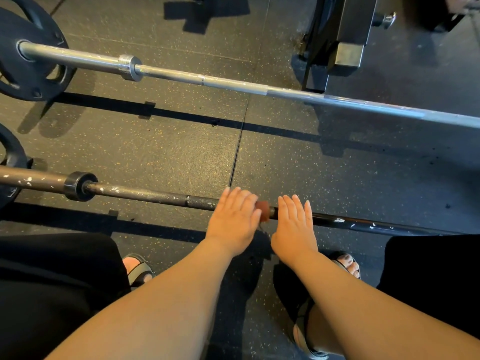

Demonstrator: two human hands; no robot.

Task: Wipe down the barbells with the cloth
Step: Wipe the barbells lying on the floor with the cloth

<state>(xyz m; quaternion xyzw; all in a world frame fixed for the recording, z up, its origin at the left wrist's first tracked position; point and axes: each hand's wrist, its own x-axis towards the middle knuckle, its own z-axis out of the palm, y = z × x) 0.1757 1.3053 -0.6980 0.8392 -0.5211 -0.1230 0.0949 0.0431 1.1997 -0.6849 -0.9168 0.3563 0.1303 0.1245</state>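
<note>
**Both palms flat on the dark bar, rag tucked in between**

Straight fingers (235,197) on the left hand (232,222), held close together, laid across the dark barbell (155,196) and reaching just past its far side. Same deal on the right hand (294,227): fingers straight with narrow gaps, draped over the bar, not curled round anything.

Between the two hands, a bit of rust-red cloth (262,210) on the bar, touching the thumb side of the left hand and mostly tucked under that palm. Can't tell how far it wraps round the bar. Right hand just beside the cloth, with a sliver of bare bar in the gap.

Further out along the dark barbell: a knurled stretch left of the left hand, then scuffed white paint chips, a black collar (78,185) and a small plate edge (11,152) at the far left. More white chips to the right of the right hand.

Beyond that, well apart, a silver barbell (233,84) roughly parallel over the speckled rubber floor (181,146), with a big black plate (18,24) at upper left. Black steel frame (348,35) at upper right, near the silver bar.

Closest to the camera, bare forearms, black fabric (52,281) on either side, and sandalled feet (139,268) on the floor.
</note>
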